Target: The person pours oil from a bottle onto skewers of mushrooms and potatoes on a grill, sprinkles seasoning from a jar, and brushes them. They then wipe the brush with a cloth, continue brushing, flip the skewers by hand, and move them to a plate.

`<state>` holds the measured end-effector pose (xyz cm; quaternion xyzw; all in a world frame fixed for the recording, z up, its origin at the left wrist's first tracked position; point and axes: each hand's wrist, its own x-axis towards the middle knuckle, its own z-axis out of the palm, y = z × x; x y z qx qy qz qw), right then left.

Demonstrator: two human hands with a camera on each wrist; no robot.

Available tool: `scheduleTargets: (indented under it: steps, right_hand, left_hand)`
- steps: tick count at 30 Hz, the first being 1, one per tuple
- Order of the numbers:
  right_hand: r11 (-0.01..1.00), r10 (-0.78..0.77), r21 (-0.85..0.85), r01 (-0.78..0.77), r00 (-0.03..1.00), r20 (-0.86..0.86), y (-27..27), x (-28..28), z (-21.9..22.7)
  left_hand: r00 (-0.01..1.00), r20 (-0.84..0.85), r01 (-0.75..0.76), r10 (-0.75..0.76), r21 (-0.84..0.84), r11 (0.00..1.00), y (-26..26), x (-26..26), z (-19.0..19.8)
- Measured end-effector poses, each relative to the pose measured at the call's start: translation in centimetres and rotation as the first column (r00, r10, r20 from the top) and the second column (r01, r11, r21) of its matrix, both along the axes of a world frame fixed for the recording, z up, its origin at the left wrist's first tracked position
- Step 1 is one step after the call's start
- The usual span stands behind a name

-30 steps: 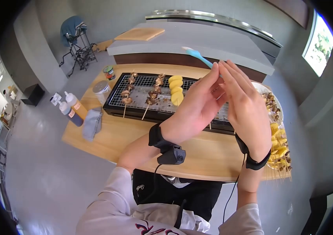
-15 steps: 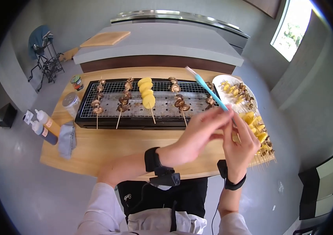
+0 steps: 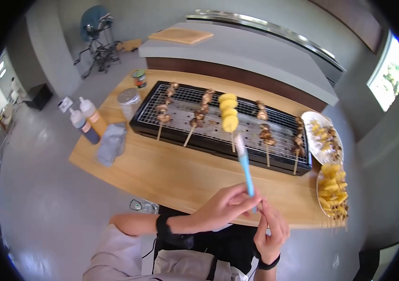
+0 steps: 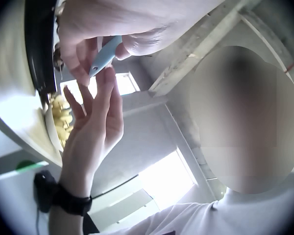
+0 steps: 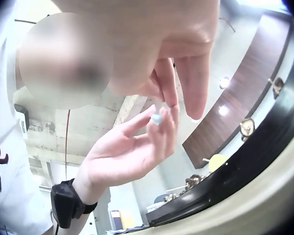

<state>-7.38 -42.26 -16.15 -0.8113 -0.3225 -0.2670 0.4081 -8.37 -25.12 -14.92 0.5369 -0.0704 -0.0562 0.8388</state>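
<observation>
Left hand (image 3: 227, 204) — grip closed round blue brush (image 3: 245, 168); right hand (image 3: 272, 232) (loosely open) nearby.

One brush (image 3: 246, 173), five skewers (image 3: 230, 122) on grill (image 3: 248, 124), two bottles (image 3: 93, 120), two plates (image 3: 318, 151).

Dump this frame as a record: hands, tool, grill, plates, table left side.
left_hand: left hand pinches brush
right_hand: right hand, fingers loosely bent at left fingertips, no clear grip
brush_pose: light blue handle, pale bristles toward grill
on_grill: four brown skewers, one yellow skewer in the middle
right_of_grill: upper plate, lower plate, both with yellow and brown food on sticks
left_of_grill: two bottles, jar, can, cloth
</observation>
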Motion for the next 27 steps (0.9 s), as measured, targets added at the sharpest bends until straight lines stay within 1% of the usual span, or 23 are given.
scheduleTargets:
  steps: [1,3,5,6,7,8,9,10,11,12,13,15,16,18,19,21,22,24,25,27]
  right_hand:
    - [1.0,0.024,0.013,-0.024,1.0,-0.01,-0.2,-0.3,-0.8]
    - [0.993,0.115,0.02,-0.113,0.983,-0.143,-1.1,-0.6,-2.2]
    - [0.994,0.109,0.038,-0.104,0.982,-0.155,-2.2,0.0,-3.8]
    - [0.998,0.058,-0.011,-0.061,0.982,-0.178,-2.8,0.3,-4.3]
    - [0.998,0.007,-0.064,-0.02,0.98,-0.197,-3.3,0.7,-4.7]
    - [0.998,-0.01,-0.06,-0.002,0.978,-0.207,-3.7,1.2,-5.0]
    - [0.998,-0.003,-0.056,-0.009,0.976,-0.216,-4.2,1.6,-5.4]
    - [0.999,-0.031,-0.023,0.026,0.96,-0.278,-4.6,1.9,-5.8]
    - [0.998,-0.056,0.006,0.061,0.94,-0.338,-4.9,2.1,-6.2]
    - [0.996,-0.056,0.047,0.078,0.933,-0.355,-4.9,2.4,-6.6]
    - [0.996,-0.048,0.05,0.071,0.933,-0.358,-4.8,2.6,-6.9]
    - [0.984,-0.065,0.144,0.107,0.961,-0.267,-4.5,3.0,-7.3]
    - [0.983,-0.066,0.146,0.109,0.96,-0.271,-4.4,3.0,-7.3]
    - [0.978,-0.071,0.17,0.124,0.954,-0.292,-4.2,2.8,-7.1]
    - [0.976,-0.08,0.172,0.135,0.953,-0.293,-4.2,2.7,-7.0]
    - [0.98,-0.065,0.162,0.114,0.957,-0.283,-4.3,2.6,-6.7]
    - [0.978,-0.07,0.168,0.121,0.956,-0.284,-4.4,2.7,-6.8]
    - [0.981,-0.043,0.167,0.099,0.95,-0.309,-4.6,2.7,-6.8]
    - [0.98,-0.047,0.171,0.104,0.95,-0.308,-4.7,2.7,-6.7]
    - [0.991,-0.022,0.115,0.064,0.942,-0.334,-4.9,2.8,-6.4]
  left_hand:
    - [1.0,-0.01,-0.024,0.024,0.013,1.0,1.3,-1.5,-0.4]
    - [0.999,0.043,-0.004,-0.001,0.13,0.992,4.4,-5.0,-0.9]
    - [0.995,-0.035,-0.078,0.095,0.321,0.944,7.6,-8.4,-0.3]
    - [0.965,-0.056,-0.218,0.254,0.361,0.907,8.8,-10.0,-0.6]
    - [0.91,-0.067,-0.35,0.408,0.401,0.847,9.9,-11.4,-0.9]
    - [0.84,-0.036,-0.428,0.541,0.57,0.701,11.2,-12.3,-1.2]
    - [0.755,0.024,-0.473,0.656,0.713,0.518,12.4,-13.0,-1.7]
    - [0.75,0.02,-0.471,0.661,0.718,0.512,13.6,-13.3,-2.1]
    - [0.676,0.132,-0.429,0.725,0.87,0.242,14.8,-13.1,-2.4]
    - [0.612,0.263,-0.341,0.746,0.939,-0.051,15.9,-12.9,-2.7]
    - [0.607,0.263,-0.338,0.749,0.939,-0.056,16.9,-12.8,-3.1]
    - [0.6,0.398,-0.354,0.694,0.91,-0.217,18.7,-12.2,-3.9]
    - [0.602,0.398,-0.351,0.692,0.911,-0.218,19.3,-12.0,-4.2]
    - [0.655,0.388,-0.165,0.648,0.911,-0.379,20.3,-11.3,-4.7]
    - [0.662,0.39,-0.169,0.64,0.91,-0.379,20.5,-10.9,-4.9]
    - [0.697,0.413,-0.118,0.586,0.872,-0.475,20.9,-10.1,-5.1]
    - [0.701,0.416,-0.12,0.579,0.869,-0.48,21.0,-9.7,-4.9]
    - [0.702,0.342,-0.009,0.625,0.881,-0.473,20.9,-8.9,-4.7]
    - [0.704,0.346,-0.013,0.62,0.879,-0.476,21.0,-8.7,-4.6]
    - [0.721,0.396,-0.011,0.568,0.826,-0.563,21.3,-8.7,-4.3]
